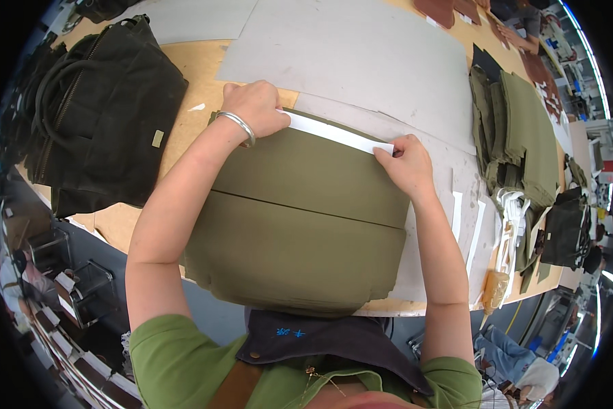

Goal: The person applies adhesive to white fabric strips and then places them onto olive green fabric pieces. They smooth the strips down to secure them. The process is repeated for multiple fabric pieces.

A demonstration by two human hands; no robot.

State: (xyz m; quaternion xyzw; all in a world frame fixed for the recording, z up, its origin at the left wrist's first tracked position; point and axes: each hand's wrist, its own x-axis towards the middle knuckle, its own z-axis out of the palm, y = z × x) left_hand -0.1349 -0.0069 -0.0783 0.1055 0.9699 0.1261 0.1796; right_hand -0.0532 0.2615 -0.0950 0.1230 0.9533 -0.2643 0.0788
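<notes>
A white strip (337, 133) is stretched along the far edge of a stack of olive-green fabric panels (299, 255). My left hand (257, 108) pinches the strip's left end, and a silver bangle circles that wrist. At the other end, my right hand (407, 163) grips the strip between thumb and fingers near the stack's far right corner. The strip lies flat and taut between both hands. A dark seam or gap runs across the panels below it. The stack reaches the table's near edge, close to my body.
A dark bag (109, 116) with handles stands at the left. Grey sheets (354, 54) cover much of the wooden table (201, 68). More folded olive fabric (524, 136) is piled at the right, beside white strips (475, 232) and an amber bottle (495, 290). Another person's hand (517, 37) shows far right.
</notes>
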